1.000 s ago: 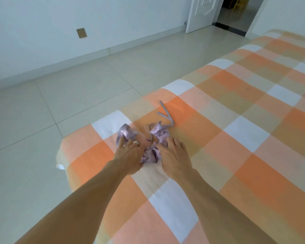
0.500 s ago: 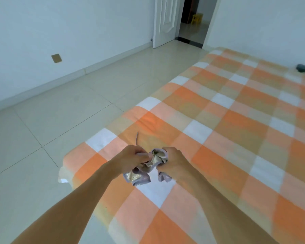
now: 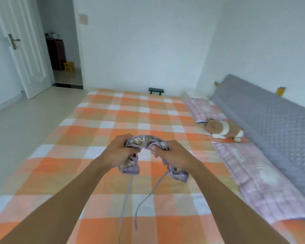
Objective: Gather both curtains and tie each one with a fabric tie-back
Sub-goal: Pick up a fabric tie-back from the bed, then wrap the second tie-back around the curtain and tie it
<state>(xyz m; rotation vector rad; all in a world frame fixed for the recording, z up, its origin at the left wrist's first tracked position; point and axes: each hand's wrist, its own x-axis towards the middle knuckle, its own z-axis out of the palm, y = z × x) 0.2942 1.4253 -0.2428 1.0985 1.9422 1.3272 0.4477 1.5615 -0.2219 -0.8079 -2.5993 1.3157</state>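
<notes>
Filling most of the view, the bed (image 3: 102,173) lies under an orange, white and tan checked cover, with a grey quilted headboard (image 3: 271,124) along its right side. Two lilac pillows (image 3: 257,175) lie against that headboard, and a brown and white plush toy (image 3: 222,130) rests between them. A white door (image 3: 23,55) stands open at the far left. Above the bed, both bare arms reach forward. The left hand (image 3: 117,152) and the right hand (image 3: 173,154) are each closed on the bunched lilac fabric tie-back (image 3: 144,142), which spans the gap between them in the air, clear of the cover. Crumpled ends hang below each grip, and two thin cords (image 3: 144,198) dangle down towards the bed.
</notes>
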